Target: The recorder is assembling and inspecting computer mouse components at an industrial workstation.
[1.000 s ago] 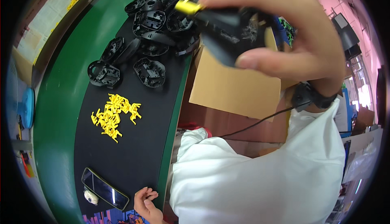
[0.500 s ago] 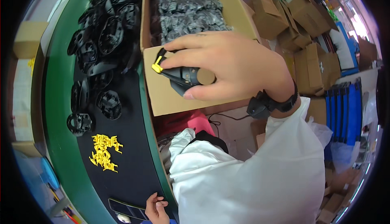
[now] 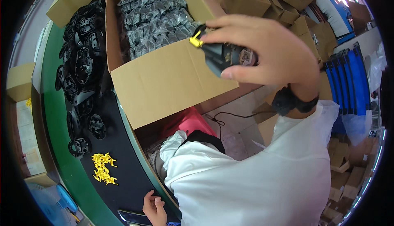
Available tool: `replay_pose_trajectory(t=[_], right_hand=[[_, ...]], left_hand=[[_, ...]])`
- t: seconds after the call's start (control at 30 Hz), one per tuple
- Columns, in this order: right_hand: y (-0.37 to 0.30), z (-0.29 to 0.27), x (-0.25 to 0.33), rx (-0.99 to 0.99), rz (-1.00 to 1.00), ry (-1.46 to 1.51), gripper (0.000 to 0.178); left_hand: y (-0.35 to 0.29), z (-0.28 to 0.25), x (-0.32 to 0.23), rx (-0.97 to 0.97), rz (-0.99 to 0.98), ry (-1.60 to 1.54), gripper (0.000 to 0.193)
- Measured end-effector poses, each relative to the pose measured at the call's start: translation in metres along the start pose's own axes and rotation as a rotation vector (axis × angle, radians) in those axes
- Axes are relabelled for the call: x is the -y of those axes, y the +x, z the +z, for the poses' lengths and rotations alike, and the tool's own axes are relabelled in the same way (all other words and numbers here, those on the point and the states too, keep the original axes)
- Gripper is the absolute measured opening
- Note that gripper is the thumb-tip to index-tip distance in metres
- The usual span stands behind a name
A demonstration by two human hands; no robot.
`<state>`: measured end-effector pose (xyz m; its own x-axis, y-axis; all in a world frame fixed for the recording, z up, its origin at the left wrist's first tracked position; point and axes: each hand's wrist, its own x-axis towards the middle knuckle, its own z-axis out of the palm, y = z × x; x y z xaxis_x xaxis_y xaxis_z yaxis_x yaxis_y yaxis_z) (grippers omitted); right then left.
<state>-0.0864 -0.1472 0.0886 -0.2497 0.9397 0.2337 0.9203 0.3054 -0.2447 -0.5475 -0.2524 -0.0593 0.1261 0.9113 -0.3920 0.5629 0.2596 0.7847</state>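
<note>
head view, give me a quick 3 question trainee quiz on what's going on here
1. True or false: the right hand holds a black part with a yellow clip above the open cardboard box.
2. What lies loose on the black mat near the left hand? A) yellow clips B) red caps C) screws
3. Fill in: the box holds grey parts wrapped in ____.

Key: 1 true; 2 A; 3 bags

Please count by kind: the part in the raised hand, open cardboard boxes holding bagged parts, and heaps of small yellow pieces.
Black plastic part with a yellow clip, in the right hand: 1
Open brown cardboard box of grey bagged parts: 1
Heap of small yellow plastic pieces on the black belt: 1
Total: 3
</note>
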Motion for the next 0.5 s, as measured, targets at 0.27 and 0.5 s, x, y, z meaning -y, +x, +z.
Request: replay_pose_trajectory(t=[0.27,0.5], right_hand=[[0.047,-0.079,0.059,0.143,-0.278,-0.197,0.055],[0.193,-0.060,0.273,0.087,-0.855,-0.375,0.057]], left_hand=[[-0.008,0.006,0.045,-0.181,0.009,-0.047,0.024],[-0.017,0.023,0.037,-0.438,0.065,-0.053,0.024]])
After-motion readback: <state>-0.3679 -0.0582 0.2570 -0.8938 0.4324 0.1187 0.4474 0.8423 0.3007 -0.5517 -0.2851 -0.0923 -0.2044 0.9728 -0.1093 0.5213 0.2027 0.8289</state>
